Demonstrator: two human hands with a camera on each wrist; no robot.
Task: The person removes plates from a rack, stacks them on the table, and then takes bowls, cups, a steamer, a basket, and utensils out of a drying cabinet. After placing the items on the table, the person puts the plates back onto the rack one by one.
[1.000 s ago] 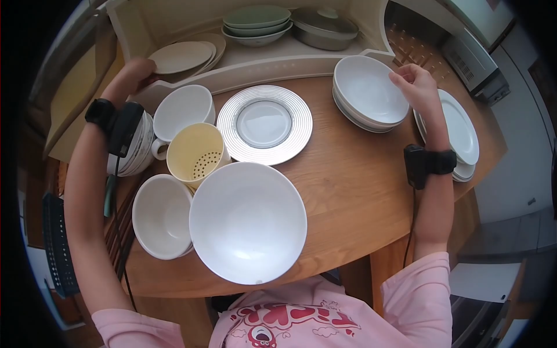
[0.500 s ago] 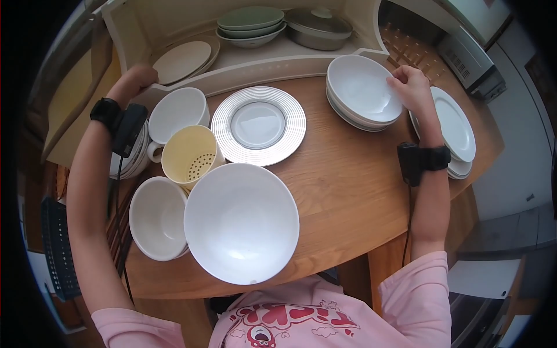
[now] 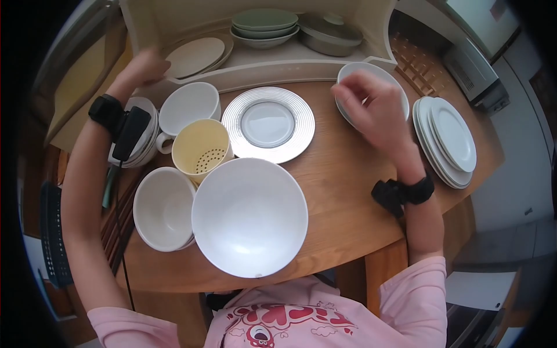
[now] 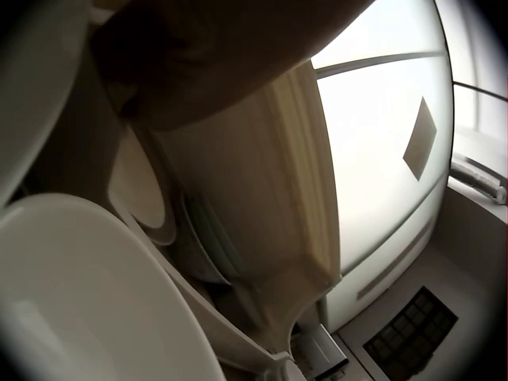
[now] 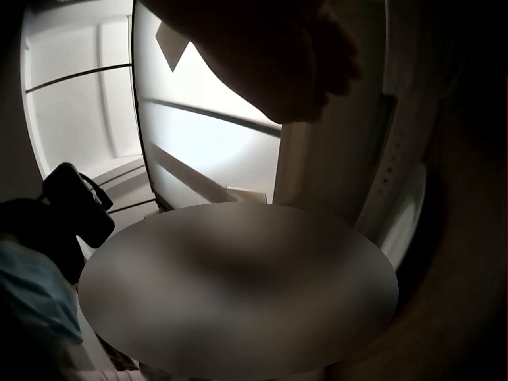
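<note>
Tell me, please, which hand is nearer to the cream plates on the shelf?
Left hand: it is beside the cream plates; the right hand is farther off, by the white bowl.

my shirt pink, red hearts | right bowl white | centre plate white, silvery rings | cup yellow, dark dots | table brown, grained

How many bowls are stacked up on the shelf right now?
3 visible, in one stack left of the lidded pan: the top bowl, middle bowl and bottom bowl. Another nested inside could be hidden.
</note>
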